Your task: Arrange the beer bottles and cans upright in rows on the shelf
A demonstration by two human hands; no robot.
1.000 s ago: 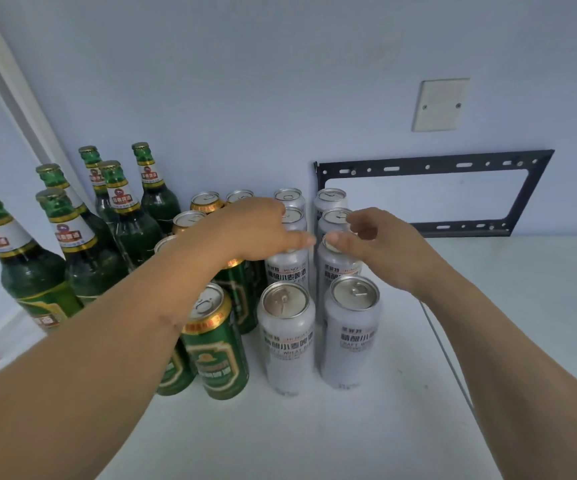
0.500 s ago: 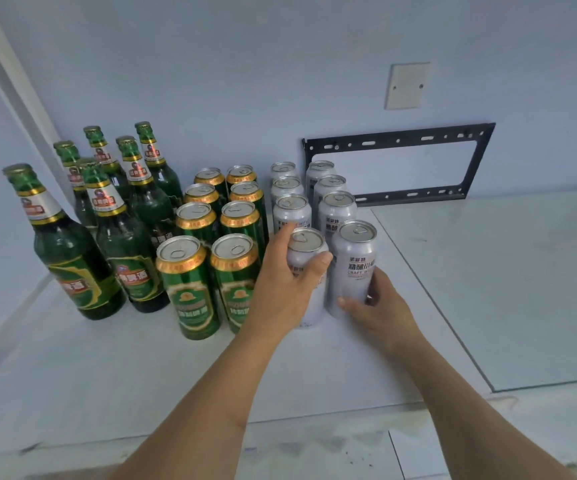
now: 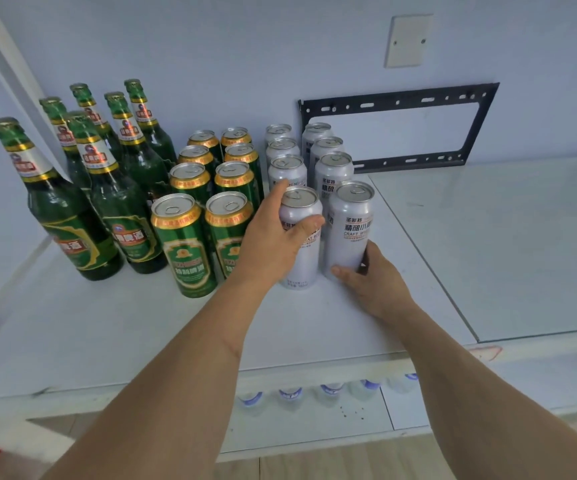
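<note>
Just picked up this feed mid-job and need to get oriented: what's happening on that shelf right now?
A person is lining up drinks on a white shelf. The left hand grips the front left silver can, and the right hand holds the base of the front right silver can. Everything stands upright in paired rows: green bottles at left, green cans in the middle, silver cans beside them.
</note>
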